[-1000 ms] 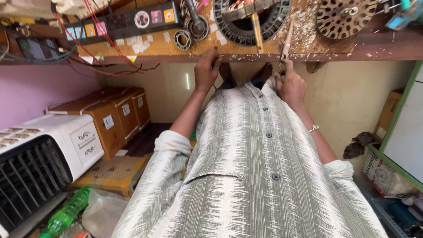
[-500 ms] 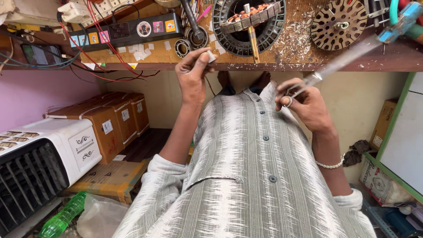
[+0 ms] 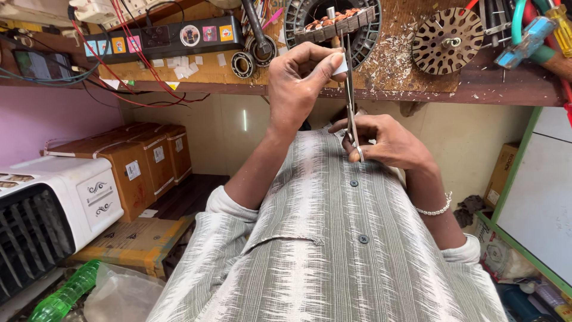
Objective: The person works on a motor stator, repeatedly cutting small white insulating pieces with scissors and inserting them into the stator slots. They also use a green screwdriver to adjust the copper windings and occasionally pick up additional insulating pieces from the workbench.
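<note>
My left hand [image 3: 296, 83] is raised in front of the wooden bench edge and pinches a small white paper strip [image 3: 340, 65] between thumb and fingers. My right hand [image 3: 387, 142] grips a pair of scissors [image 3: 350, 101] by the handles, blades pointing up and meeting the paper strip. Just behind the strip on the bench lies a round motor stator [image 3: 333, 21] with copper windings. My striped grey shirt fills the lower half of the view.
On the bench lie a black power strip [image 3: 161, 37], bearings [image 3: 243, 64], a slotted rotor disc [image 3: 448, 40], paper scraps and screwdrivers [image 3: 536, 36]. Below left are cardboard boxes [image 3: 128, 164], a white air cooler [image 3: 53, 209] and a green bottle [image 3: 62, 295]. A green-framed white panel [image 3: 536, 203] stands right.
Both hands came up from the bench edge toward the middle. The right hand swung the scissors from pointing right to upright, and the left hand now holds the paper strip at the blades.
</note>
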### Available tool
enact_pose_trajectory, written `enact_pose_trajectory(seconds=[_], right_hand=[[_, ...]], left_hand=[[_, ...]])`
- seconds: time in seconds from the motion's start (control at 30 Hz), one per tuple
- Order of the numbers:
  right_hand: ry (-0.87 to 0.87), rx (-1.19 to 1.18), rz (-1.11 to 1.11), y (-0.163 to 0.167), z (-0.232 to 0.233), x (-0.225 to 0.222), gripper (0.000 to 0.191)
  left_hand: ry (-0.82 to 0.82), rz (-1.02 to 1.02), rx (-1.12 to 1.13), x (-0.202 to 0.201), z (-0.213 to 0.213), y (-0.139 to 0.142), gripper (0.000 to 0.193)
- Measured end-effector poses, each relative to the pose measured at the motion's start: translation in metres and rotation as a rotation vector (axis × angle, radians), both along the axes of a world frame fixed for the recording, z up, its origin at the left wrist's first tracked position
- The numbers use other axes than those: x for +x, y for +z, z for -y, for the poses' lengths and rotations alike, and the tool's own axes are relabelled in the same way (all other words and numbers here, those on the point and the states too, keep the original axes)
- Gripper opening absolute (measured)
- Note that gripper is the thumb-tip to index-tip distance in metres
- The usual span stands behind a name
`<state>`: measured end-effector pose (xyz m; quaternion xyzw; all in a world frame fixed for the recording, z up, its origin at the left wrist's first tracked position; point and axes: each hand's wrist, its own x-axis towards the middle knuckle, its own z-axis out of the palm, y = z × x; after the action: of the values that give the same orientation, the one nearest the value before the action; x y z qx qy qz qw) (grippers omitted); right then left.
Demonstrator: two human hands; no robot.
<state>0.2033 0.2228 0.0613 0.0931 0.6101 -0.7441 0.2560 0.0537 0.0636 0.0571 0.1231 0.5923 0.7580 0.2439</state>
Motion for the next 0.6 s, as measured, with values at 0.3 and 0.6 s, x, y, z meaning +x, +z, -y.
enact_pose_trajectory(seconds=[0.3,0.6], right_hand=[[-0.004,0.044,0.103,-0.0063,0.0043,0.0025,0.053],[0.02,0.025,0.099,-0.0012,0.0063,0.0019,0.054]], left_hand=[[0.009,0.021,-0.056,-0.0001,0.0079,0.0026,0.013],[0.016,-0.022,-0.089,0.0022,0.0067,0.0053,0.013]])
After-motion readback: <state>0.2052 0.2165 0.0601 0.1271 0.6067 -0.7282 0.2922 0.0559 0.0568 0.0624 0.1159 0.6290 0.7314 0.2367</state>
